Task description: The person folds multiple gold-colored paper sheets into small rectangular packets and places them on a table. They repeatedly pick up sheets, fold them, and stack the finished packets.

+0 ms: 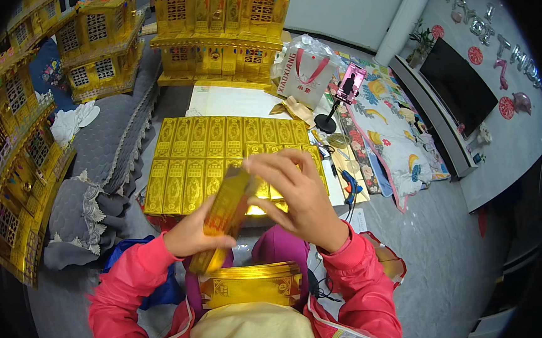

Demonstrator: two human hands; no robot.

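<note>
My left hand (pixel 195 234) grips a long gold foil paper box (pixel 223 217) with red print, tilted over my lap and blurred by motion. My right hand (pixel 297 194) is at the box's upper end, its fingers curved and spread around that end. Blur hides whether the fingertips pinch it. On my lap rests a stack of flat gold cardboard sheets (pixel 251 285). Before me, rows of finished-looking gold boxes (pixel 196 164) lie side by side on a low table. Some are partly hidden behind my right hand.
A gold paper house (pixel 219 38) stands at the back, others (pixel 101 39) at left by a grey quilted couch (pixel 108 143). Right of the boxes lie a blue glue gun (pixel 352 186) and scissors (pixel 329 149). A phone on a stand (pixel 350 82) and a paper bag (pixel 303 77) are behind.
</note>
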